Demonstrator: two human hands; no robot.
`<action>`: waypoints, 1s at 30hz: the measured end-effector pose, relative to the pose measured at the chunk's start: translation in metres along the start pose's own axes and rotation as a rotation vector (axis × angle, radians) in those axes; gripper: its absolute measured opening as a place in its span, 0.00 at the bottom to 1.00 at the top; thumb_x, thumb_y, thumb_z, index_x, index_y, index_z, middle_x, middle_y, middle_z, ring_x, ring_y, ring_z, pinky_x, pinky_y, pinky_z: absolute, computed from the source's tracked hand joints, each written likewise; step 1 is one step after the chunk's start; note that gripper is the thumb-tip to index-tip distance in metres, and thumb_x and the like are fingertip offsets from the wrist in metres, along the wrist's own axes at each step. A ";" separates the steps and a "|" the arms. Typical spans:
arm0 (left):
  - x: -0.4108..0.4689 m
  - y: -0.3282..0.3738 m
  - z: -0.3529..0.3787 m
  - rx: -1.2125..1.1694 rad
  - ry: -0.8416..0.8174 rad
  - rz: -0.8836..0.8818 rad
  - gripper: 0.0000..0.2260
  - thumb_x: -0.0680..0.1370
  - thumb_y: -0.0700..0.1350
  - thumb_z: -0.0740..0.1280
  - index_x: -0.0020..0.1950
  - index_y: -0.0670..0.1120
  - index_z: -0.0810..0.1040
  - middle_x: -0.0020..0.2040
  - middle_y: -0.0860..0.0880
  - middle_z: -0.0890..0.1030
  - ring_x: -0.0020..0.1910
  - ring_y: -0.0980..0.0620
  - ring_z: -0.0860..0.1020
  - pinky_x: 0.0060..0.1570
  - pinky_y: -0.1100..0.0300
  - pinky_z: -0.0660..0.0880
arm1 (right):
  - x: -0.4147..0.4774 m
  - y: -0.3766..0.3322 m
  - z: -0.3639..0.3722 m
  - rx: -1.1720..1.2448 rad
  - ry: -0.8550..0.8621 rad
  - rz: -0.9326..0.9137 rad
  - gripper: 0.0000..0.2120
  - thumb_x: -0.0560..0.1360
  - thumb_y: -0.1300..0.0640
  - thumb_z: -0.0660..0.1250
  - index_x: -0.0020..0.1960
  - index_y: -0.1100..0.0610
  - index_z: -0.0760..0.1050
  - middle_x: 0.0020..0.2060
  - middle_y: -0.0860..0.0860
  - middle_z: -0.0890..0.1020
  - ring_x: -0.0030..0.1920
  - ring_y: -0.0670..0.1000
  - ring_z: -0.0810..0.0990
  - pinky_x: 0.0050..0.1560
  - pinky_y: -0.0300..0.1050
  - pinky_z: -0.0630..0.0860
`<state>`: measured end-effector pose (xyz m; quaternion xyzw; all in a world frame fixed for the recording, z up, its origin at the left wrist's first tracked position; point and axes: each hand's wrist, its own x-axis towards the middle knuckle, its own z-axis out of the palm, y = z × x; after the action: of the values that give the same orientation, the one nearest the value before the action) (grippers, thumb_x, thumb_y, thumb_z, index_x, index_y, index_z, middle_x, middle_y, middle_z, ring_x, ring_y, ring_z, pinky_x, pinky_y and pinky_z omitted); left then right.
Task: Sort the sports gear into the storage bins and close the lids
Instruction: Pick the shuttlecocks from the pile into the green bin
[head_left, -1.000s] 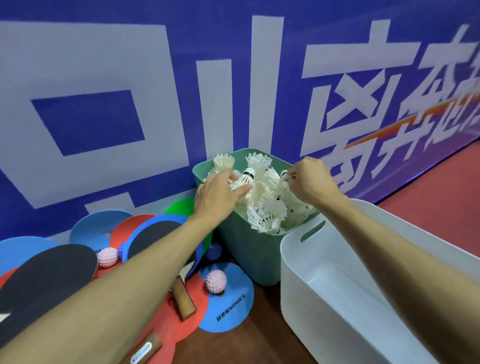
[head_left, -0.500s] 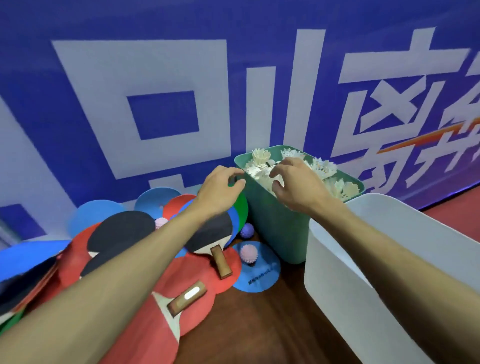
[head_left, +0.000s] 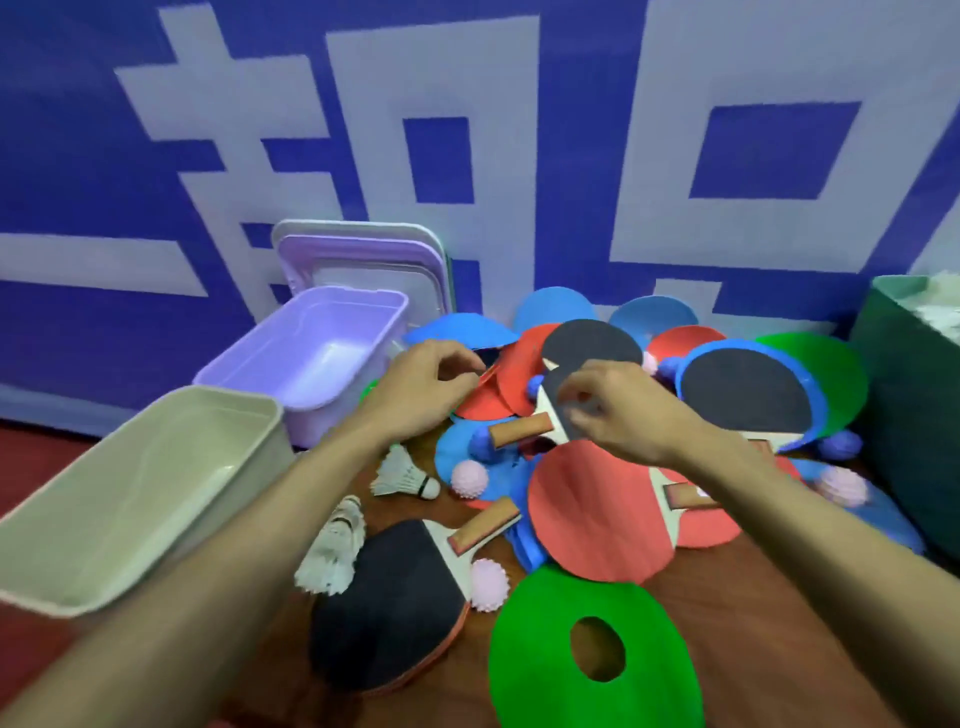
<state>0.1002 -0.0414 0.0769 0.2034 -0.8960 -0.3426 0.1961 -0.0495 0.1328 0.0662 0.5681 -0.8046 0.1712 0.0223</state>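
Barely begun, I'd judge: the lilac plastic bin (head_left: 317, 353) and the beige plastic bin (head_left: 140, 493) hold nothing, and their lids (head_left: 363, 254) lean against the wall. Table-tennis paddles (head_left: 597, 509), spiky rubber balls (head_left: 470, 478) and feather shuttlecocks (head_left: 405, 475) lie loose.

The left hand (head_left: 421, 387) pinches a red-faced paddle (head_left: 511, 379) by its rim. The right hand (head_left: 618, 410) curls over a black-faced paddle (head_left: 558, 389), its grip too blurred to tell. The dark green bin (head_left: 904, 364) of shuttlecocks is cropped at the right edge.

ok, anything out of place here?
Loose shuttlecocks lie on the floor beside the beige bin, far from the green bin at the right edge that holds the others. Paddles, discs and spiky balls overlap in one unsorted heap between them.
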 end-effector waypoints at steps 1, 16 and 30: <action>-0.013 -0.016 -0.012 0.036 0.025 -0.044 0.07 0.75 0.39 0.67 0.47 0.49 0.80 0.45 0.55 0.80 0.45 0.58 0.77 0.48 0.73 0.70 | 0.008 -0.014 0.012 0.017 -0.021 -0.042 0.10 0.73 0.56 0.63 0.50 0.57 0.81 0.45 0.51 0.79 0.49 0.53 0.77 0.48 0.42 0.68; -0.132 -0.134 -0.028 0.163 -0.054 -0.186 0.15 0.66 0.49 0.74 0.51 0.53 0.79 0.45 0.56 0.69 0.46 0.61 0.69 0.50 0.74 0.63 | 0.089 -0.110 0.137 0.050 -0.321 -0.289 0.23 0.72 0.62 0.63 0.67 0.55 0.71 0.66 0.53 0.73 0.67 0.54 0.70 0.68 0.49 0.66; -0.103 -0.107 -0.027 0.397 -0.036 -0.070 0.10 0.76 0.46 0.61 0.52 0.50 0.81 0.46 0.53 0.79 0.49 0.50 0.77 0.49 0.54 0.73 | 0.075 -0.075 0.124 -0.040 -0.139 -0.167 0.05 0.73 0.61 0.65 0.47 0.54 0.74 0.47 0.50 0.75 0.48 0.55 0.76 0.40 0.47 0.72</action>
<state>0.2243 -0.0775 -0.0001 0.2630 -0.9417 -0.1696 0.1240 0.0129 0.0051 -0.0145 0.6431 -0.7574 0.1128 -0.0079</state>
